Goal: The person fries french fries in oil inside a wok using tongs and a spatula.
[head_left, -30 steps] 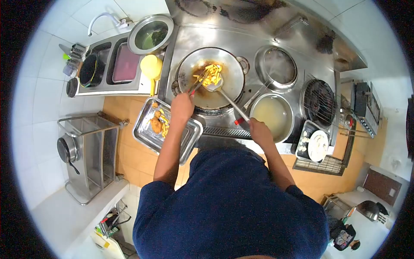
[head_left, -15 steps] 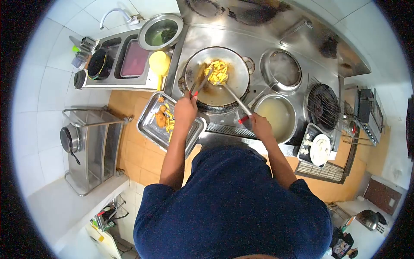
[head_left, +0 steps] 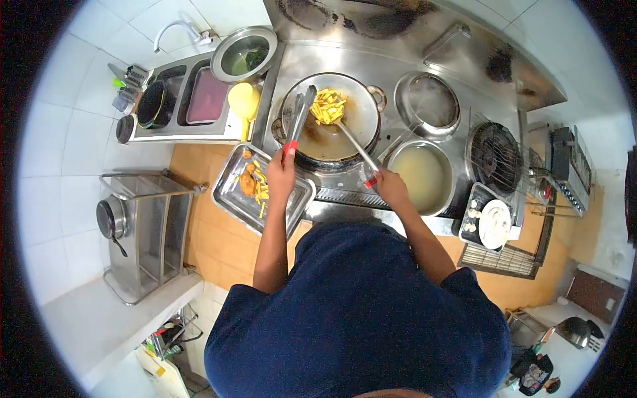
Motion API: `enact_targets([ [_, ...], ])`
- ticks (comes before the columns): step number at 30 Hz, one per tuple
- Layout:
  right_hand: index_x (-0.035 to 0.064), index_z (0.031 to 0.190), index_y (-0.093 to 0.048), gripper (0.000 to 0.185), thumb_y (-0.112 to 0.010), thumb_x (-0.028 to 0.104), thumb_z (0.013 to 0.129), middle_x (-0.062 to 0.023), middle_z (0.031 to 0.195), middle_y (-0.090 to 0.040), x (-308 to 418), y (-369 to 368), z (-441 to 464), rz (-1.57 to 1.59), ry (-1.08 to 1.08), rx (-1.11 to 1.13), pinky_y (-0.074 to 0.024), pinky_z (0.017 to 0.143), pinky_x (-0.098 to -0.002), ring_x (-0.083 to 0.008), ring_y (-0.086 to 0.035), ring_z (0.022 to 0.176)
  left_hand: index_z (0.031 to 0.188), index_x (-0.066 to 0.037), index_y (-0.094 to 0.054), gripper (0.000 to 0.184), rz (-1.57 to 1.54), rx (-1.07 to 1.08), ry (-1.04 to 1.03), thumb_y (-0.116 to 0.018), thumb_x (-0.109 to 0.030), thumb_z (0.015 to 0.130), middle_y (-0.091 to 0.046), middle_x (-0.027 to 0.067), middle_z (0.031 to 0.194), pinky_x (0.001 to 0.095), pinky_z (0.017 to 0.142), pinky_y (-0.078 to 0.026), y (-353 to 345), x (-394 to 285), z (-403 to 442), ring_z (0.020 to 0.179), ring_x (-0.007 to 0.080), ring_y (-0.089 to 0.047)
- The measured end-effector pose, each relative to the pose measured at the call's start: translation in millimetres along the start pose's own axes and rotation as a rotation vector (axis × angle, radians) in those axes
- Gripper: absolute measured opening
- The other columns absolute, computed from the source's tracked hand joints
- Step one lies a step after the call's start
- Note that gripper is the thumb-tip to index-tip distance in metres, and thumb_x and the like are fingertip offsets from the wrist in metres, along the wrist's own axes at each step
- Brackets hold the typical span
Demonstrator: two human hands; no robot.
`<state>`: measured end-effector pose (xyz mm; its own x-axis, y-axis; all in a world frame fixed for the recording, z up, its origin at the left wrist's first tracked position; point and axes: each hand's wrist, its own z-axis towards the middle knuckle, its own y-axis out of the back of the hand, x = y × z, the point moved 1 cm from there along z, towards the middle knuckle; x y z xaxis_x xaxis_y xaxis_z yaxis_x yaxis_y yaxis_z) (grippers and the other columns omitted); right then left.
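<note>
My left hand [head_left: 282, 174] is closed around tongs [head_left: 300, 119] with a red grip; their dark tips point up over the left side of a wok [head_left: 361, 93]. My right hand [head_left: 391, 188] grips the handle of a long skimmer [head_left: 359, 147], also red near the hand. Yellow fries [head_left: 328, 106] lie heaped in the skimmer's head, above the oil in the wok. Left of the wok, a steel tray [head_left: 227, 207] holds browned fried pieces [head_left: 248, 182] and some loose fries.
A pot of cloudy yellowish liquid [head_left: 421, 176] stands right of my right hand, with a steaming round pan [head_left: 430, 103] behind it. Farther right are a grill rack [head_left: 496, 159] and a white plate [head_left: 495, 224]. A yellow ladle [head_left: 243, 101] lies beside the sink [head_left: 206, 93].
The tongs have swung more upright and their tips have moved away from the fries, toward the wok's far left rim. The skimmer with the fries has shifted slightly left.
</note>
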<state>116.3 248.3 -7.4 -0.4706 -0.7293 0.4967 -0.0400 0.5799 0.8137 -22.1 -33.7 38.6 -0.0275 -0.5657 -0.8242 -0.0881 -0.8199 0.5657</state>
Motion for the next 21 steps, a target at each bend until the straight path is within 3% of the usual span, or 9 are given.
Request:
enact_targets([
  [2,0.0058,0.116,-0.064,0.036,-0.049,0.033,0.097,-0.0243,0.089,-0.068,-6.8,-2.8,4.6,-0.033,0.033,0.016,-0.0534,0.075,-0.0541,-0.0443,-0.066,0.083,0.101,0.003,-0.064,0.042,-0.026,-0.050,-0.063,-0.055,-0.037,0.099,-0.054,0.0107,0.063,0.0339,0.054,-0.039,-2.1,3.6,1.7,0.058,0.0171,-0.049],
  [8,0.0038,0.118,-0.065,0.036,-0.051,0.030,0.096,-0.0243,0.091,-0.068,-11.6,-15.9,4.8,0.098,0.072,-0.037,-0.0526,0.079,-0.0517,-0.0430,-0.066,0.085,0.097,0.003,-0.064,0.041,-0.071,-0.074,-0.037,-0.056,-0.038,0.099,-0.055,0.0091,0.066,0.0322,0.056,-0.040,-0.2,6.9,0.5,0.059,0.0168,-0.050],
  [11,0.0041,0.121,-0.064,0.038,-0.051,0.031,0.097,-0.0249,0.093,-0.068,-12.9,-15.7,2.8,0.129,0.063,-0.003,-0.0524,0.078,-0.0513,-0.0423,-0.066,0.086,0.112,0.008,-0.063,0.047,-0.073,-0.052,-0.048,-0.057,-0.036,0.098,-0.062,0.0188,0.073,0.0365,0.061,-0.046,1.2,8.9,-0.5,0.065,0.0243,-0.060],
  [14,0.0052,0.122,-0.064,0.038,-0.052,0.032,0.097,-0.0251,0.094,-0.068,-17.3,-11.8,-6.8,0.203,0.143,-0.073,-0.0525,0.078,-0.0515,-0.0425,-0.066,0.085,0.114,0.007,-0.064,0.045,-0.108,-0.025,0.009,-0.057,-0.035,0.099,-0.059,0.0097,0.070,0.0314,0.059,-0.045,8.9,-5.8,-6.4,0.063,0.0157,-0.054],
  [17,0.0067,0.123,-0.063,0.037,-0.052,0.032,0.097,-0.0256,0.095,-0.067,-10.5,7.9,-24.0,0.189,0.075,-0.050,-0.0525,0.078,-0.0517,-0.0434,-0.066,0.086,0.116,0.006,-0.064,0.042,-0.222,-0.057,0.049,-0.057,-0.033,0.100,-0.056,0.0032,0.070,0.0273,0.059,-0.043,7.3,-10.8,-9.7,0.064,0.0102,-0.050],
  [21,0.0079,0.127,-0.060,0.038,-0.052,0.031,0.097,-0.0255,0.095,-0.068,-18.9,17.4,-42.9,0.094,0.087,-0.003,-0.0526,0.077,-0.0525,-0.0445,-0.066,0.087,0.117,0.005,-0.064,0.040,-0.245,-0.079,0.027,-0.057,-0.031,0.100,-0.057,0.0019,0.071,0.0267,0.060,-0.043,8.0,-12.9,-10.1,0.065,0.0097,-0.051],
])
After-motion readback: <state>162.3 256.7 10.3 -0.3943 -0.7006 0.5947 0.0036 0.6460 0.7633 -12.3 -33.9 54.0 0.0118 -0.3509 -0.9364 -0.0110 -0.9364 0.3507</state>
